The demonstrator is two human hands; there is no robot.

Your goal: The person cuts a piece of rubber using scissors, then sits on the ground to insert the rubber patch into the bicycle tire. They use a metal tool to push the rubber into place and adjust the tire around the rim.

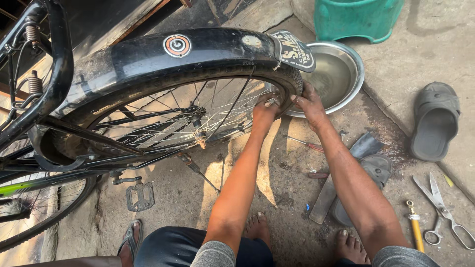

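Concrete ground (277, 183) lies under a bicycle; left hand (264, 112) and right hand (309, 103) both grip its tyre (289, 79), fingers curled tight.

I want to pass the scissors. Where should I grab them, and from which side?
Take the scissors by the ring handles, which lie at the end nearest the person, at the lower right. Come from that side, with your hand away from the blades. The pointed blades lie spread open and aim away, toward the grey sandal, so the looped end is likely the safest grip.
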